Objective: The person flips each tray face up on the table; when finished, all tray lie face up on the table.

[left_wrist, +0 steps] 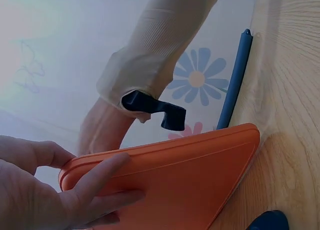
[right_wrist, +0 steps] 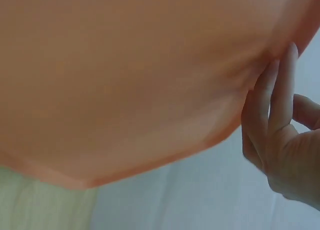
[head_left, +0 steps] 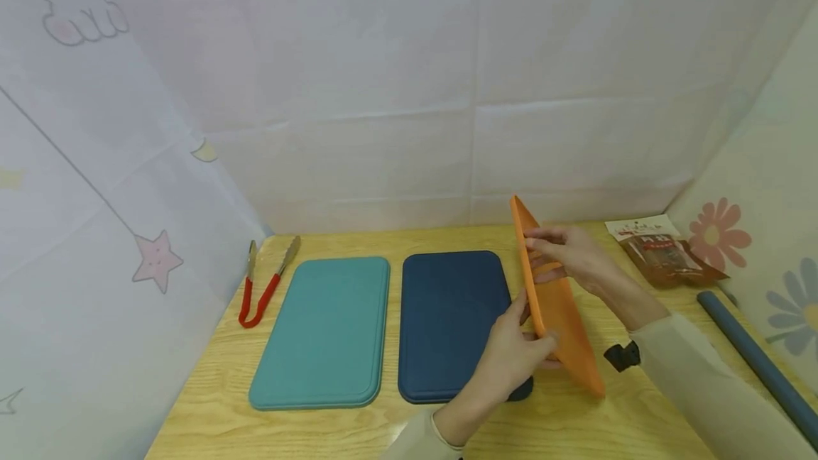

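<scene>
While I guide from afar, my left hand (head_left: 511,355) and right hand (head_left: 571,255) pinch the raised long edge of the tilted orange board (head_left: 565,314) over the surface's (head_left: 623,428) right half, the right nearer the back edge.

Table (head_left: 345,439), pale yellow wood grain. Carries red-handled tongs (head_left: 268,294) at far left, spread, tips pointing away. Next rightward, supports teal board (head_left: 322,332), then navy board (head_left: 447,325), both flat, a gap between. Holds packet (head_left: 667,254) near back right, dark rod (head_left: 754,355) along right edge. Cannot tell whether touched by tilted orange board (head_left: 569,325).
</scene>
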